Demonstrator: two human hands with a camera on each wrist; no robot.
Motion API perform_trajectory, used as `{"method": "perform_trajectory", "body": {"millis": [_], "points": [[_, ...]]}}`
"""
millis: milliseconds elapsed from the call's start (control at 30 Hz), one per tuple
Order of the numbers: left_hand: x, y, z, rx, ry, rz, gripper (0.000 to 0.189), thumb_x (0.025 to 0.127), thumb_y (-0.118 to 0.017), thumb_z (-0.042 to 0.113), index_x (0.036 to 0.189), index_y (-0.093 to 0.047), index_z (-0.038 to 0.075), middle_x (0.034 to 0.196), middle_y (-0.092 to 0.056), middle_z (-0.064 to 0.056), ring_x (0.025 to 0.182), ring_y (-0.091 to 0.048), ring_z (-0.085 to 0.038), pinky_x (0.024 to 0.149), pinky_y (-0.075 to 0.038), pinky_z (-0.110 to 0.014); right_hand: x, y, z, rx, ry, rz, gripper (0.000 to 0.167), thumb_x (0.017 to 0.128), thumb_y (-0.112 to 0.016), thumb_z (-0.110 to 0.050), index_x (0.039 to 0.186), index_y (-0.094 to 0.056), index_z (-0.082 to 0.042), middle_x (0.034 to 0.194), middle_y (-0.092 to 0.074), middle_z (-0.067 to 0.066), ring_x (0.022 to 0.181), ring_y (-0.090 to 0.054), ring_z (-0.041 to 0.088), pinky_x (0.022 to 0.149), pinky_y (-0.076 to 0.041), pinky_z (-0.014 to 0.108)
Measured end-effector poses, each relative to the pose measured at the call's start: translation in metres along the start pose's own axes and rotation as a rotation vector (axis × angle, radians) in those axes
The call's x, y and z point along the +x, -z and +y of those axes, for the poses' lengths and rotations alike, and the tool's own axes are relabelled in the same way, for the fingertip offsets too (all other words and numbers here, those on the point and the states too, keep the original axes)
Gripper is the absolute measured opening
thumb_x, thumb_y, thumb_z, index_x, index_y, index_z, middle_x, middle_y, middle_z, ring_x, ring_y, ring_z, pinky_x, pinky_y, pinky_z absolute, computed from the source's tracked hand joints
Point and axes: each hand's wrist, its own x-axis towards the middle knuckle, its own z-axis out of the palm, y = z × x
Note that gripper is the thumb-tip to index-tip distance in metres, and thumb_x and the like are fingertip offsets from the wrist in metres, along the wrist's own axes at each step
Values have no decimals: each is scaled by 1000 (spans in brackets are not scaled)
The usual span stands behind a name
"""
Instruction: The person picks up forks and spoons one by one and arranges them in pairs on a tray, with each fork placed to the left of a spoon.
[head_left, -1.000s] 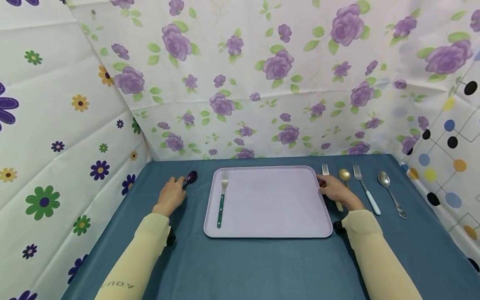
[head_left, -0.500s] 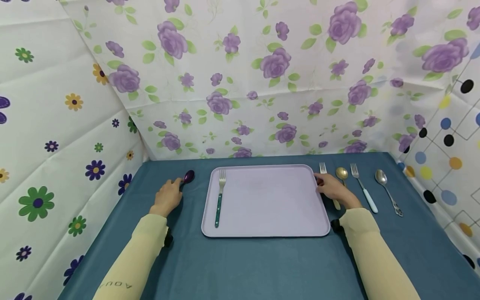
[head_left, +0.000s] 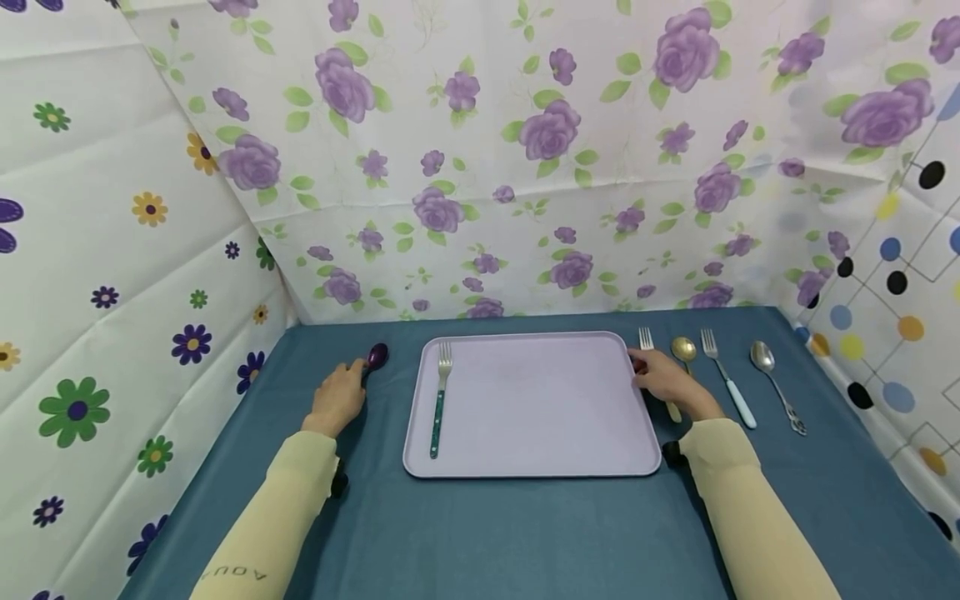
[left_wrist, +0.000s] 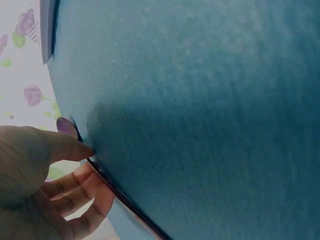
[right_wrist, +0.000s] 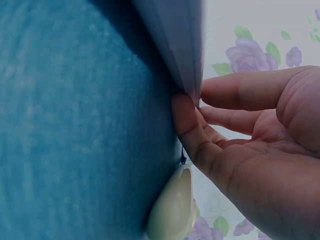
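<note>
On the left, my left hand pinches a dark purple spoon near its neck, the bowl pointing away from me. In the left wrist view the thumb and fingers lie on either side of the spoon handle, which runs along the cloth. My right hand grips the right rim of a pale lilac tray, thumb and fingers at its edge in the right wrist view. A fork with a green handle lies lengthwise along the tray's left side.
Beside and partly beneath the right hand lies a cream-handled fork. Further right are a gold spoon, a white-handled fork and a silver spoon. Blue cloth covers the table, and flowered sheets stand around it.
The whole scene has shifted slightly left in the head view. Both hands, the spoon and the tray keep their places relative to each other.
</note>
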Motion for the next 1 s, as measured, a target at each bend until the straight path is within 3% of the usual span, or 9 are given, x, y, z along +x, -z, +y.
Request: {"method": "perform_trajectory", "body": {"millis": [567, 1000], "points": [[3, 0, 0, -17, -39, 21, 37, 101, -50, -7, 135, -62, -6, 117, -62, -32, 104, -63, -50, 83, -52, -65, -2, 4, -1, 5, 3, 7, 63, 91, -55, 11, 149, -34, 22, 117, -59, 34, 99, -59, 38, 83, -54, 47], [2, -1, -1, 6, -25, 15, 37, 99, -53, -7, 134, -65, -4, 121, -64, -33, 107, -63, -51, 87, -51, -66, -1, 2, 2, -16, 45, 7, 63, 88, -56, 11, 147, -36, 24, 111, -61, 32, 96, -59, 37, 81, -52, 47]]}}
